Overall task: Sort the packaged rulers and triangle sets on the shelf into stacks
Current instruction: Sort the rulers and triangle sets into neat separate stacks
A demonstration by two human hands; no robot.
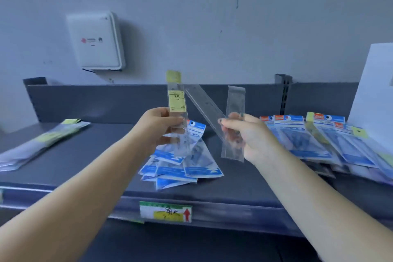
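My left hand [162,126] grips a packaged ruler with a yellow label [177,100], held upright above the shelf. My right hand [244,134] pinches a bare clear ruler [202,102], tilted up to the left, together with an empty clear sleeve [234,123] that stands upright. Below my hands lies a loose pile of blue-and-white triangle-set packs [180,166] on the dark shelf [95,155]. A stack of yellow-labelled ruler packs [40,142] lies at the shelf's left. More blue triangle-set packs [319,138] overlap at the right.
The shelf has a raised dark back wall [106,100] and a front rail with a green-yellow price tag [165,211]. A white box [95,41] hangs on the wall behind. A white board [374,91] leans at the far right.
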